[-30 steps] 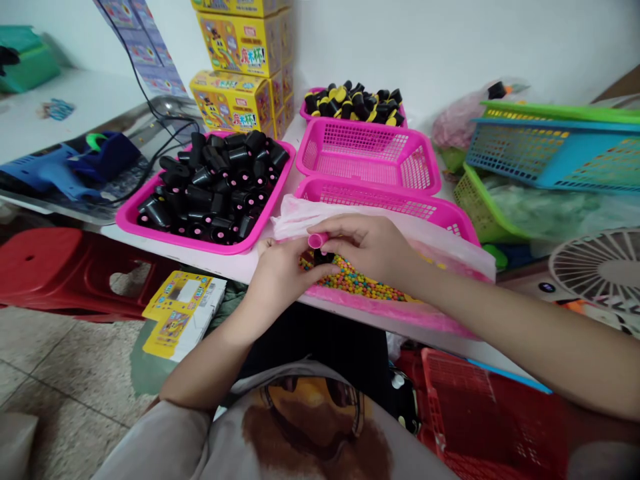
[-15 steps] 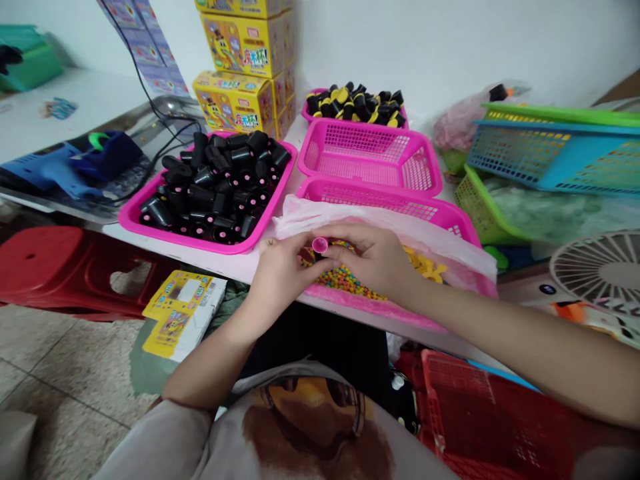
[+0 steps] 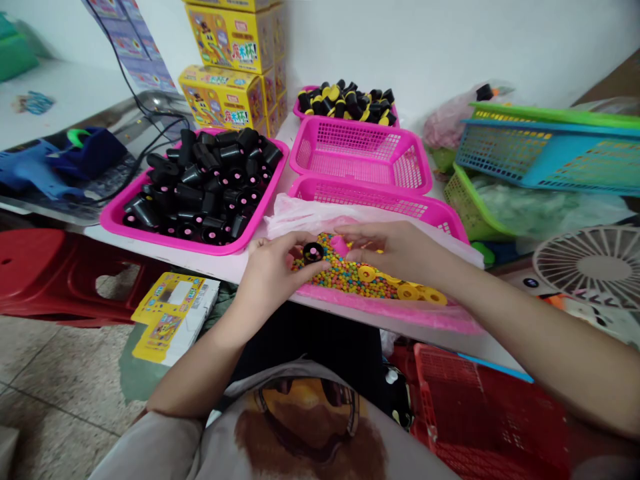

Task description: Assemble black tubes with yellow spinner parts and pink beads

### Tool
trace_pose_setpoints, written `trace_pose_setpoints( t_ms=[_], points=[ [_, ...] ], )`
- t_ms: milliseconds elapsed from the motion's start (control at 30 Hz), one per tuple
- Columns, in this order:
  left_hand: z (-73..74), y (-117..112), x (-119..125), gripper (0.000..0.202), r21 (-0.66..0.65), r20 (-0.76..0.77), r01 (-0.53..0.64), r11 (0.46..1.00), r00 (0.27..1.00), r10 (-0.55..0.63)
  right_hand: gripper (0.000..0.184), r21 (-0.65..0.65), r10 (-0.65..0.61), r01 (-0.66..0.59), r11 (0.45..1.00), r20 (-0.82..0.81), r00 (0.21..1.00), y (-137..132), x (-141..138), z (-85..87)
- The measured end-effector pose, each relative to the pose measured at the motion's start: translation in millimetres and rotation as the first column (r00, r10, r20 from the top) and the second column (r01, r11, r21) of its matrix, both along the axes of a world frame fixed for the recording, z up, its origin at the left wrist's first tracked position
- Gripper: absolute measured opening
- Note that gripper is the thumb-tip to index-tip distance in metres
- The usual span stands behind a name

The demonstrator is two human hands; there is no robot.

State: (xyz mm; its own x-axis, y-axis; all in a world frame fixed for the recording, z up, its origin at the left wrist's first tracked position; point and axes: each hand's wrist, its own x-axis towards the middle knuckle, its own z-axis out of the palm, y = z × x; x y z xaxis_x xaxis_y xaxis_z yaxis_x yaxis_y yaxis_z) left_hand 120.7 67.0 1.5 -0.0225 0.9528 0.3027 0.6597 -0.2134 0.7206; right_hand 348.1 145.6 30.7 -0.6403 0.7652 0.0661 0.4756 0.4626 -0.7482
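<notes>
- Soft, even, bright light fills the scene; the white wall (image 3: 450,40) looks flat, with no hard glare.
- Shadows are faint, with only a dim band under the tabletop (image 3: 220,265) edge.
- The pink tray (image 3: 113,219) looks heavily saturated.
- The middle is sharp: the black cap (image 3: 313,252) in the left hand (image 3: 271,270) reads crisply.
- The wide lens bends lines near the edges; the blue basket (image 3: 550,157) slants, and the fan (image 3: 590,263) and floor (image 3: 45,373) smear softly.

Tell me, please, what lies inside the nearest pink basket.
Multicoloured candy beads and yellow rings lie on a plastic liner. The left hand and right hand cover part; the floor of the basket is hidden.
</notes>
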Motion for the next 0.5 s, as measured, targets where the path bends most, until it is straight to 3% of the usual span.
trace_pose_setpoints(
  t_ms=[100, 200, 367, 433, 500],
  points=[
    [-1.6, -3.0, -1.8, 0.036, 0.061, -0.002, 0.029, 0.998, 1.000, -0.029, 0.015, 0.076, 0.012, -0.051, 0.996, 0.444, 0.896, -0.7, 11.9, -8.8],
    [-1.6, -9.2, -0.3, 0.036, 0.069, 0.139, 0.105, 0.992, 0.984, -0.114, 0.004, 0.087, 0.014, -0.088, 0.992, 0.628, 0.778, -3.0, 20.6, -19.7],
    [1.1, -18.0, 6.2, 0.037, 0.036, 0.354, 0.267, 0.963, 0.898, -0.262, 0.018, 0.183, -0.060, -0.054, 0.982, 0.562, 0.825, -7.7, 29.4, -20.9],
    [0.8, -17.4, 8.9, 0.032, 0.067, 0.302, 0.305, 0.950, 0.901, -0.311, 0.024, 0.289, -0.165, 0.035, 0.957, 0.437, 0.884, -14.4, 28.8, -11.8],
    [-0.7, -15.2, 11.7, 0.030, 0.109, 0.188, 0.342, 0.933, 0.915, -0.358, 0.025, 0.366, -0.248, 0.162, 0.917, 0.203, 0.947, -26.0, 24.1, 0.0]
  ],
)
